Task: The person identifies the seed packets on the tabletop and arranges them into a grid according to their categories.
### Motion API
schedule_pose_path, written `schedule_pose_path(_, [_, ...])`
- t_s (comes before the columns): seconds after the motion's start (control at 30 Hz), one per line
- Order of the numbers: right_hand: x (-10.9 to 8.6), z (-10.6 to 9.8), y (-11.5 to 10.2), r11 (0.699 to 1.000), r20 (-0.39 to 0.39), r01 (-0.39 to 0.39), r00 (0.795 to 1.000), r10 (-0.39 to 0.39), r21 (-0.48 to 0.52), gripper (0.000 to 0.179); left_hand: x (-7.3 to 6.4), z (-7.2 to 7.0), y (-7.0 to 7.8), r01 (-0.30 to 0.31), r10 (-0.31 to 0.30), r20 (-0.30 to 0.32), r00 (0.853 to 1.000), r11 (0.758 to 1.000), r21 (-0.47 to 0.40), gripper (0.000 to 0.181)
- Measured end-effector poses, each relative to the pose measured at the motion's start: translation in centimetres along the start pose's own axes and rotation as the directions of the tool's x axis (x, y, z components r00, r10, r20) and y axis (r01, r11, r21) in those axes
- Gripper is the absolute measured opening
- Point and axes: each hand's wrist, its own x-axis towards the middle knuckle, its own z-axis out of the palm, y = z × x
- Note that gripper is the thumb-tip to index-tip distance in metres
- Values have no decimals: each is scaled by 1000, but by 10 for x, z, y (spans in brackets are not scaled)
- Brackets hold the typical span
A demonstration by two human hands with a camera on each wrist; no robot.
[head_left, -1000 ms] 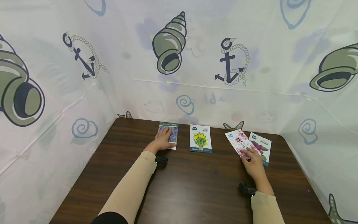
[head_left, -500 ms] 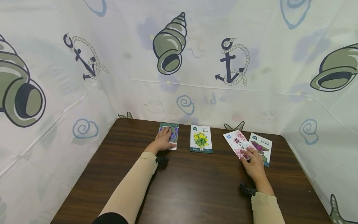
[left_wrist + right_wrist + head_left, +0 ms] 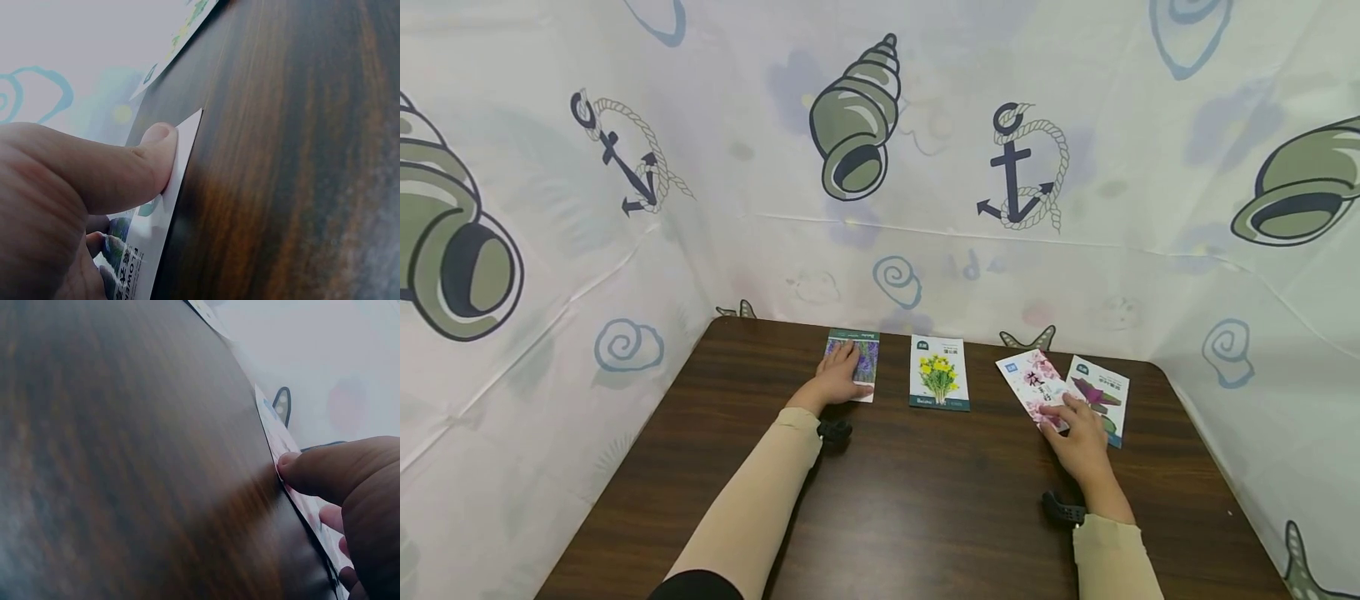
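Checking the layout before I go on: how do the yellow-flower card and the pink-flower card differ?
Pose: the yellow-flower card sits nearly straight, while the pink-flower card is slanted.
Contact: the right hand touches the pink-flower card; the yellow-flower card is untouched.
Print: the yellow-flower card shows a stemmed bunch; the pink-flower card shows pink blossoms.
Both are face up, with pale backgrounds.

Curtained-off space; shell-and-anchor printed fabric [image 3: 940, 187], creased, dark wood-grain table [image 3: 940, 508]

"FLOWER" [image 3: 131, 271] — black capitals on the purple-flowered packet [image 3: 867, 360]
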Motion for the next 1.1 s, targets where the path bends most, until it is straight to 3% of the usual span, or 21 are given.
schedule_pose_path(0.73, [1, 1, 0, 999, -17, 31, 999, -31, 10, 35, -9, -3, 7, -11, 11, -20, 1000, 1000, -17, 103])
schedule_pose_path(0.93, [0, 1, -1, 994, -66, 105, 992, -104, 13, 23, -5, -3, 5, -4, 4, -22, 1000, 1000, -9, 104])
schedule_pose_path(1.1, [-1, -1, -4, 996, -50, 93, 994, -93, 5, 16, -2, 0, 3, 5, -5, -13, 1000, 1000, 4, 105])
